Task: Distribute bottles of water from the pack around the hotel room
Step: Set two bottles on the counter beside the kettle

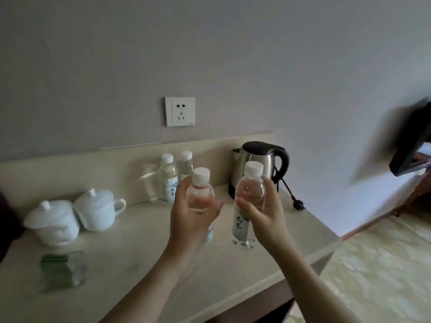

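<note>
Bottles (200, 194): four (two held)

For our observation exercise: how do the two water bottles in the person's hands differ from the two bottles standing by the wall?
The held bottles, one in the left hand and one in the right hand, are lifted above the counter; the two bottles by the wall stand on it, untouched. The held pair is apart, one per hand; the standing pair sits close together beside the electric kettle. All four share white caps and clear bodies.

Beige counter (144, 248), two lidded cups (77, 213), kettle (258, 164), two bottles (173, 176)
</note>
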Action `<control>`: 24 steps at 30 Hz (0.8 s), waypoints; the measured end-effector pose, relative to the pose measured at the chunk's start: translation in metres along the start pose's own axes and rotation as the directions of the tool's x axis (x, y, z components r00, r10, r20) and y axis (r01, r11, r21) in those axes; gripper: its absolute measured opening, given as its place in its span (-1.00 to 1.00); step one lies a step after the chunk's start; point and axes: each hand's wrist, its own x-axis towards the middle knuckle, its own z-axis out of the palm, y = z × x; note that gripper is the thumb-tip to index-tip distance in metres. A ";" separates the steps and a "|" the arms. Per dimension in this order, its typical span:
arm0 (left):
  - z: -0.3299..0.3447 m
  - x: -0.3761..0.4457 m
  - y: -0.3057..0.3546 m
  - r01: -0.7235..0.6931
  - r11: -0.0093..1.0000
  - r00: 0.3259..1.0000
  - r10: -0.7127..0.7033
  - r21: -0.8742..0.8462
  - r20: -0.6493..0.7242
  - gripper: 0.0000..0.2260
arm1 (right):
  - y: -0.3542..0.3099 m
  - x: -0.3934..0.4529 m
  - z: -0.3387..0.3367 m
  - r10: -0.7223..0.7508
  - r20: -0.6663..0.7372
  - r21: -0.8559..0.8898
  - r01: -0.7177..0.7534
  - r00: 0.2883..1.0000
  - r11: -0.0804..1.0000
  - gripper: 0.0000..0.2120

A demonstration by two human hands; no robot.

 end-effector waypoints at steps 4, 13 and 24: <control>0.008 0.001 -0.040 0.018 0.999 0.976 -0.009 0.038 -0.216 -0.39 | 0.052 0.030 0.013 0.003 0.068 0.057 -0.007 0.998 0.998 -0.54; 0.029 -0.009 -0.083 0.043 0.985 0.878 0.041 0.165 -0.476 -0.38 | 0.120 0.050 0.019 0.004 0.312 0.095 -0.035 0.950 0.995 -0.43; -0.015 -0.022 -0.127 0.409 0.756 0.870 -0.155 0.510 -0.468 -0.51 | 0.159 0.050 0.003 0.167 0.414 -0.229 -0.075 0.895 0.971 -0.57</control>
